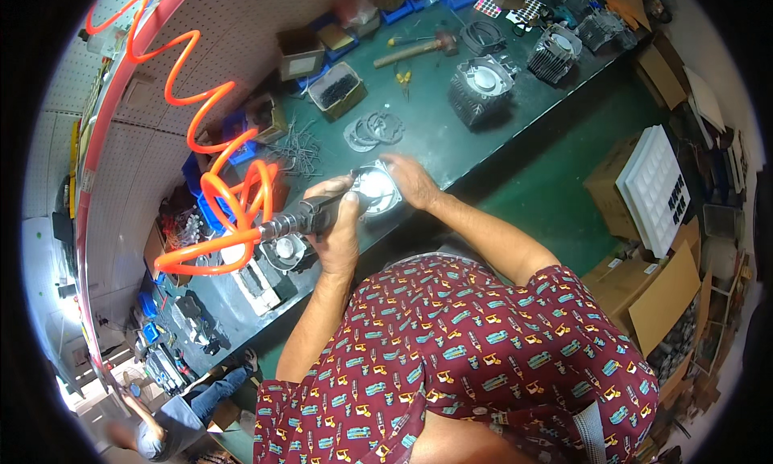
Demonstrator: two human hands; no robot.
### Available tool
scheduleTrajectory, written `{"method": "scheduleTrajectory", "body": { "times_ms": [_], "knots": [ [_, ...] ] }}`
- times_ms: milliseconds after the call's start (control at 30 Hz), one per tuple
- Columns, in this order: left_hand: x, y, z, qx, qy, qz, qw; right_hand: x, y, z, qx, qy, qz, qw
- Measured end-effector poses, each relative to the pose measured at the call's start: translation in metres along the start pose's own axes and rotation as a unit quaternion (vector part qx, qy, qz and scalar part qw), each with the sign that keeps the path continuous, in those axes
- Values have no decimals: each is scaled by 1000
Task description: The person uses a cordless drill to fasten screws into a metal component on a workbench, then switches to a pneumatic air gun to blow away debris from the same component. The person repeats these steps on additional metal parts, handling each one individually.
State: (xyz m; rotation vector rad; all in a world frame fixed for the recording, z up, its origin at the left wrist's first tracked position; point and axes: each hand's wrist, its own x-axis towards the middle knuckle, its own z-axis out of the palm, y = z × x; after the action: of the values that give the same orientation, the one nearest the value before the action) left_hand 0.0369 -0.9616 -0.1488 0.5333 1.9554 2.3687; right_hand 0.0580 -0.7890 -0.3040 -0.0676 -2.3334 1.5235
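Note:
My left hand (340, 237) is wrapped round a dark air tool (322, 213), whose silver coupling joins an orange coiled hose (211, 244). The tool's front end reaches a light metal housing (377, 189) with a bright round part in its middle. On the housing's right side rests my right hand (412, 181), fingers curled along its edge and partly hidden. Just beyond them lie several flat ring-shaped plates (375, 129). Left of my left hand, a similar metal part with a round centre (285, 251) sits on the green bench (435, 154).
Two finned metal cylinders (481, 94) (555, 53) stand farther right on the bench. A hammer (411, 50), yellow-handled pliers (403, 79), a box of small black pieces (336, 91) and long bolts (299, 148) lie behind. Cardboard boxes (636, 283) stand at right; another person (165, 428) is at lower left.

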Motion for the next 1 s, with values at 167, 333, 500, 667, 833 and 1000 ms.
{"method": "scheduleTrajectory", "body": {
  "times_ms": [167,333,500,667,833,1000],
  "knots": [
    [-3,5,2,-25,4,3,1000,0,1,0,13,-1,6,1000],
    [-3,6,7,2,-3,-6,1000,1,-4,-3,-4,-3,6,1000],
    [8,16,17,87,-113,-12,990,0,-2,1,-11,-8,13,1000],
    [27,12,35,174,-248,4,953,4,42,18,11,-53,22,998],
    [20,4,35,55,-219,-67,972,3,31,16,-28,-36,28,999],
    [18,10,38,52,-223,-68,971,3,8,6,-33,-21,37,999]
  ]
}}
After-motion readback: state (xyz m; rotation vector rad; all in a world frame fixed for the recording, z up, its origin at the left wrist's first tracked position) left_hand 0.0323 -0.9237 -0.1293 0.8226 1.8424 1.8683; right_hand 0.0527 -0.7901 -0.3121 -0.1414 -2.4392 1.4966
